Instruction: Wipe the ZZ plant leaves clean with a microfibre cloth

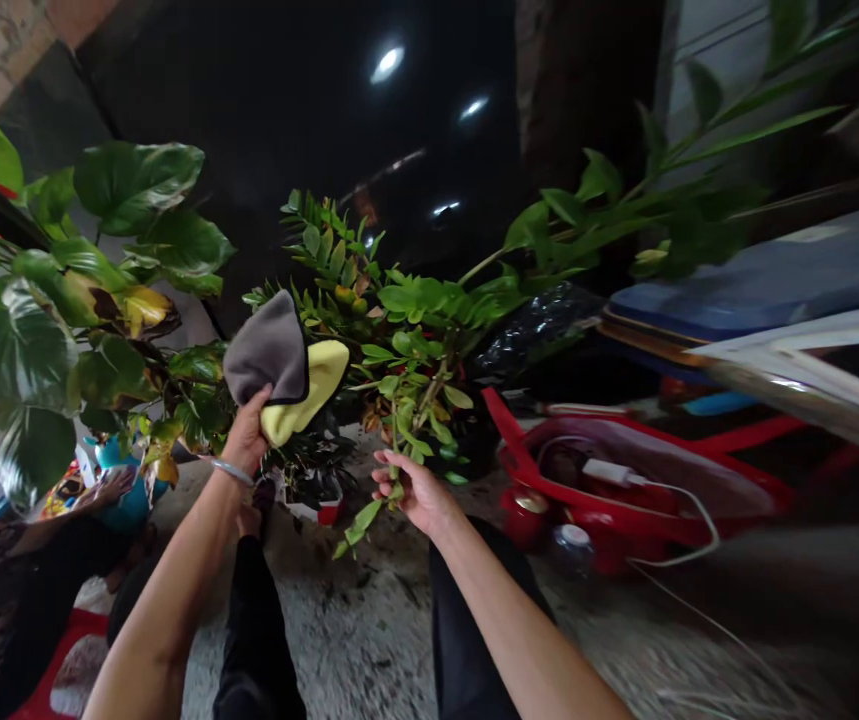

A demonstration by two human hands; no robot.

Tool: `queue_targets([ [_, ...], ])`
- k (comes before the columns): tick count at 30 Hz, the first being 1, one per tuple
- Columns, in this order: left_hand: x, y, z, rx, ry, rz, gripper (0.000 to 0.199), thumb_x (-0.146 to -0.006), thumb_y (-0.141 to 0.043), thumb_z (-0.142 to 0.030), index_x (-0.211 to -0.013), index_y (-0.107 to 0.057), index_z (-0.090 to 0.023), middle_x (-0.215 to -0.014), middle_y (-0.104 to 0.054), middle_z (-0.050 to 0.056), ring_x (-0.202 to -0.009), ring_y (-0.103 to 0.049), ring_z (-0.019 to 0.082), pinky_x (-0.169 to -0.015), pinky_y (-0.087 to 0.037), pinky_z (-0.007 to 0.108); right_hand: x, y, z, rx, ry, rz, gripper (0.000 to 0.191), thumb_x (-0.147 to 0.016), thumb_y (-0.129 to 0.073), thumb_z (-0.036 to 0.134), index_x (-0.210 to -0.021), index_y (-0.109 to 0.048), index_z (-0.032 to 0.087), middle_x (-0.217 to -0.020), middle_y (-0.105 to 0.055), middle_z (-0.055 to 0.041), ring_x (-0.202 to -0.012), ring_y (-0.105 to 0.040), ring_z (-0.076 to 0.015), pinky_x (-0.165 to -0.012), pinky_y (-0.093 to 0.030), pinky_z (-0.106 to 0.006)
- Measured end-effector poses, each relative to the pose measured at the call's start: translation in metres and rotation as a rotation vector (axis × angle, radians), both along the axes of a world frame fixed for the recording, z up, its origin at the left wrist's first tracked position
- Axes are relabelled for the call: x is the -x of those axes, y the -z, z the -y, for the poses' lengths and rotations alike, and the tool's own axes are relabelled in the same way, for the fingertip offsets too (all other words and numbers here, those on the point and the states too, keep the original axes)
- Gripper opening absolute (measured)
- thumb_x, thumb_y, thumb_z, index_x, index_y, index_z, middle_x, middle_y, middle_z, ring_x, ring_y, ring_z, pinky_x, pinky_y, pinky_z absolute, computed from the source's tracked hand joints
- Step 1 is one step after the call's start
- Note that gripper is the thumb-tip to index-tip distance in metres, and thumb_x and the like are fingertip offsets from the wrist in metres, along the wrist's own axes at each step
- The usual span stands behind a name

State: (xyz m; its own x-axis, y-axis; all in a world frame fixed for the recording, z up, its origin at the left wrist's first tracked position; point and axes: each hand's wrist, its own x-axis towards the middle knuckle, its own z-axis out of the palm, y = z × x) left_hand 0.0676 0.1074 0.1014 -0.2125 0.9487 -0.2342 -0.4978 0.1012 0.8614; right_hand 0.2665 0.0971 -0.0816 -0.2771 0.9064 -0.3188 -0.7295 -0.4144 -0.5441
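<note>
My left hand (249,435), with a bangle at the wrist, grips a folded cleaning cloth (268,350). One face of the cloth is grey with a dark edge, the other yellow. Between the fingers of my right hand (415,492) is a leafy plant stem (397,440), which hangs down from a bushy green plant (421,300). Small leaves poke out below that hand. The cloth is held up left of the stem, in front of the plant's leaves, and the base of the plant is hidden.
A broad-leaved plant (110,260), partly yellowed, stands at the left. To the right lies a red basket (646,470) with a white charger (609,472) and cable. A blue tabletop (759,280) juts in above it. Another person's hand (103,492) shows at the left.
</note>
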Motion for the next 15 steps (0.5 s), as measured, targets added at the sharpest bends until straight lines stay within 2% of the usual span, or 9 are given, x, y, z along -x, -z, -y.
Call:
queue_targets([
  [2,0.001,0.028,0.007,0.180,0.045,0.000,0.027,-0.085,-0.072,-0.015,-0.112,-0.071,-0.011,-0.085,-0.081,0.011,-0.082,-0.079,0.029,-0.084,-0.064,0.042,0.001,0.000,0.001,0.009,0.003,0.006,0.008,-0.083,-0.069,0.026,-0.085,-0.068,0.018,-0.058,-0.071,-0.0029,-0.039,-0.058,-0.0131,-0.049,-0.058,-0.030],
  [4,0.005,0.054,0.024,0.312,0.096,-0.009,0.034,-0.081,-0.074,-0.012,-0.114,-0.069,-0.007,-0.086,-0.081,0.014,-0.079,-0.079,0.030,-0.080,-0.065,0.042,-0.001,0.000,0.000,0.010,0.001,0.008,0.009,-0.082,-0.071,0.026,-0.085,-0.068,0.019,-0.058,-0.071,-0.0024,-0.039,-0.058,-0.0132,-0.049,-0.058,-0.029],
  [6,0.013,0.061,0.045,0.344,0.131,-0.021,0.037,-0.078,-0.075,-0.010,-0.115,-0.069,-0.007,-0.087,-0.081,0.015,-0.076,-0.079,0.030,-0.077,-0.065,0.040,-0.004,0.001,-0.001,0.001,-0.001,0.004,0.009,-0.080,-0.072,0.026,-0.085,-0.068,0.019,-0.057,-0.071,-0.0017,-0.039,-0.057,-0.0129,-0.048,-0.057,-0.028],
  [7,0.016,0.056,0.053,0.330,0.134,-0.029,0.038,-0.078,-0.076,-0.010,-0.115,-0.069,-0.007,-0.087,-0.081,0.015,-0.075,-0.079,0.030,-0.077,-0.065,0.039,-0.006,0.001,-0.001,-0.003,-0.002,0.003,0.009,-0.080,-0.073,0.026,-0.084,-0.068,0.019,-0.057,-0.070,-0.0013,-0.039,-0.057,-0.0128,-0.047,-0.056,-0.028],
  [9,0.021,0.034,0.059,0.262,0.113,-0.047,0.038,-0.077,-0.076,-0.009,-0.115,-0.070,-0.007,-0.088,-0.081,0.014,-0.076,-0.079,0.029,-0.078,-0.065,0.038,-0.008,0.002,-0.002,-0.008,0.000,0.007,0.008,-0.080,-0.072,0.025,-0.084,-0.068,0.019,-0.056,-0.070,-0.0009,-0.039,-0.057,-0.0126,-0.047,-0.056,-0.028],
  [12,0.021,-0.005,0.044,0.083,0.008,-0.061,0.037,-0.078,-0.075,-0.010,-0.115,-0.070,-0.009,-0.086,-0.081,0.011,-0.077,-0.079,0.028,-0.081,-0.064,0.038,-0.006,0.001,-0.003,-0.001,0.019,0.029,0.009,-0.079,-0.072,0.024,-0.084,-0.069,0.018,-0.058,-0.071,-0.0019,-0.040,-0.058,-0.0133,-0.047,-0.056,-0.028],
  [13,0.019,-0.012,0.035,0.029,-0.017,-0.058,0.035,-0.080,-0.074,-0.011,-0.114,-0.071,-0.009,-0.086,-0.082,0.010,-0.078,-0.079,0.027,-0.083,-0.063,0.038,-0.005,0.000,-0.002,0.004,0.025,0.034,0.009,-0.079,-0.072,0.024,-0.085,-0.069,0.018,-0.058,-0.071,-0.0024,-0.040,-0.059,-0.0135,-0.047,-0.056,-0.028],
  [15,0.013,-0.011,0.023,0.003,-0.026,-0.049,0.029,-0.084,-0.071,-0.015,-0.112,-0.071,-0.008,-0.083,-0.081,0.009,-0.081,-0.079,0.028,-0.086,-0.062,0.038,-0.001,-0.001,0.000,0.024,0.021,0.045,0.008,-0.080,-0.072,0.023,-0.086,-0.069,0.018,-0.059,-0.072,-0.0027,-0.041,-0.060,-0.0138,-0.048,-0.057,-0.028],
])
